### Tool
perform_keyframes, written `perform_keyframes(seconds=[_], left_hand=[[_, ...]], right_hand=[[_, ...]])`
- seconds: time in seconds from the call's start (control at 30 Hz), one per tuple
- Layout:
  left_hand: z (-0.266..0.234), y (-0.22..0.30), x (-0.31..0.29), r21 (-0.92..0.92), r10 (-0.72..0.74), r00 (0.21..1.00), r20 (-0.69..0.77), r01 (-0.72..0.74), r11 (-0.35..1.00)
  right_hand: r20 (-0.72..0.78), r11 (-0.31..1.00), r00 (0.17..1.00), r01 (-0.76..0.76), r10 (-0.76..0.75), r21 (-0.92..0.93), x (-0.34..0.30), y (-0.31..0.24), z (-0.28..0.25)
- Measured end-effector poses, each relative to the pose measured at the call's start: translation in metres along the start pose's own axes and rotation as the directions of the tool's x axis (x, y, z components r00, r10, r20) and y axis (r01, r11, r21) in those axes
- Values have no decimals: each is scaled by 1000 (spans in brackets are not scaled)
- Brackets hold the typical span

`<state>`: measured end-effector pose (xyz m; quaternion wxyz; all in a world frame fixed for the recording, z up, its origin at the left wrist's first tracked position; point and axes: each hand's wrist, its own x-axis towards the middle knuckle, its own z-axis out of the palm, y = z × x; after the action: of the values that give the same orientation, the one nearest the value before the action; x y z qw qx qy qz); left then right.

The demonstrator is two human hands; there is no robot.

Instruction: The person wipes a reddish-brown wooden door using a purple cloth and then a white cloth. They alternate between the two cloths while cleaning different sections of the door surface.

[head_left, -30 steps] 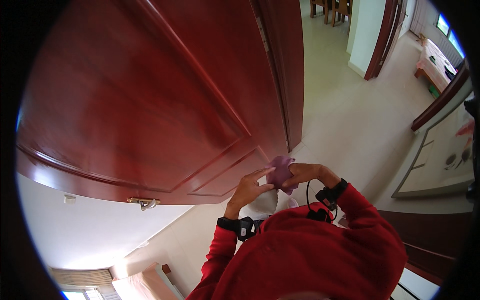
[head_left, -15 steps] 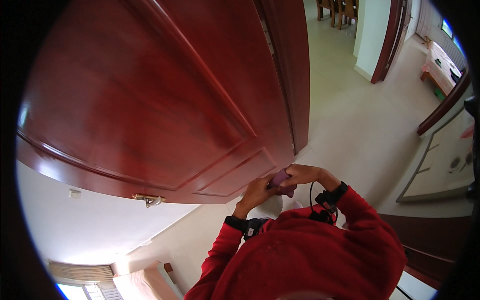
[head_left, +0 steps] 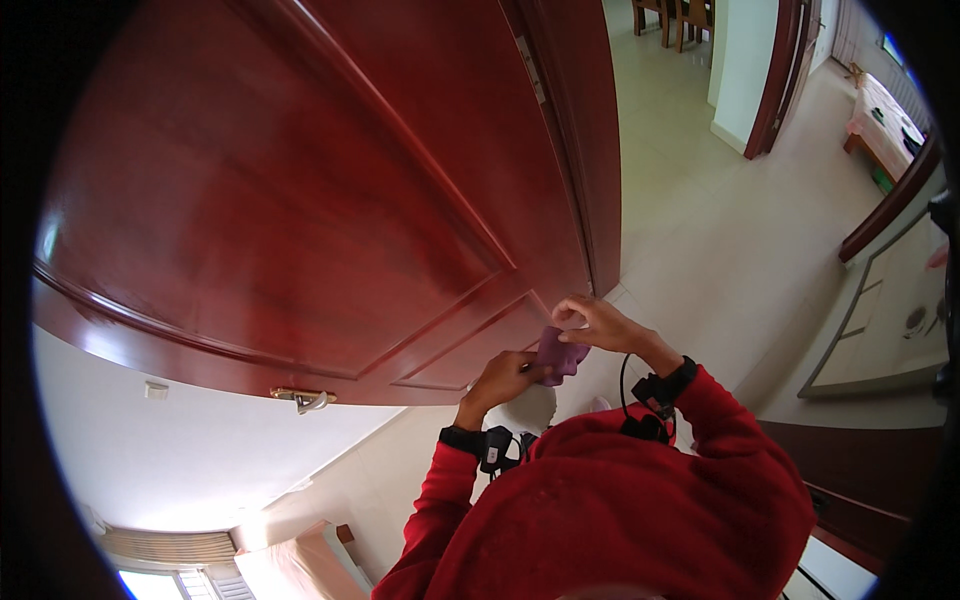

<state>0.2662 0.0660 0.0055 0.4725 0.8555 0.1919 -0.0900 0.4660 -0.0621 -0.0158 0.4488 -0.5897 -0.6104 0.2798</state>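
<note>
The right hand [head_left: 600, 325] moves up, the cloth [head_left: 556, 356] opens out

Half a second ago both hands meet around a bunched bundle; now the right hand is higher and the cloth shows a broader, flatter purple face. The left hand [head_left: 503, 380] stays low at its lower left edge.

The cloth is between the two hands, above the floor [head_left: 720, 240] and near the lower panel of the red door [head_left: 300, 200]. The left hand is closed, its fingers pinching the cloth. The right hand is curled, with its thumb by the upper edge; whether it pinches the fabric or merely brushes it, I cannot tell. A pale, rounded object [head_left: 530, 408] shows just below the left hand (what it is stays unclear).

To handle the cloth well, I would keep the left pinch steady as an anchor and let the right hand do the adjusting, taking a single edge rather than a handful. Gentle tension between the hands should keep the folds from bunching again. It also seems wise to keep the loose cable [head_left: 624, 385] by the right wrist away from the fabric, and to turn the cloth slowly, since a soft thing like this probably slips from a light grip.
</note>
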Motion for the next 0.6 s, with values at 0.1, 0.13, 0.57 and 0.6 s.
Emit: perform_keyframes(seconds=[0.1,0.13,0.57,0.6], left_hand=[[-4,1,-2,-18,22,1000,5,-22,1000],[-4,2,-1,-60,44,999,13,-43,997],[-9,1,7,-80,57,998,27,-54,995],[-7,-4,8,-121,71,997,-13,-72,990]], right_hand=[[30,991,991,127,-129,38,0,-5,-2],[74,986,986,140,-147,93,0,-7,0],[424,969,886,-239,190,66,4,1,4],[386,977,905,-210,180,36,5,9,9]])
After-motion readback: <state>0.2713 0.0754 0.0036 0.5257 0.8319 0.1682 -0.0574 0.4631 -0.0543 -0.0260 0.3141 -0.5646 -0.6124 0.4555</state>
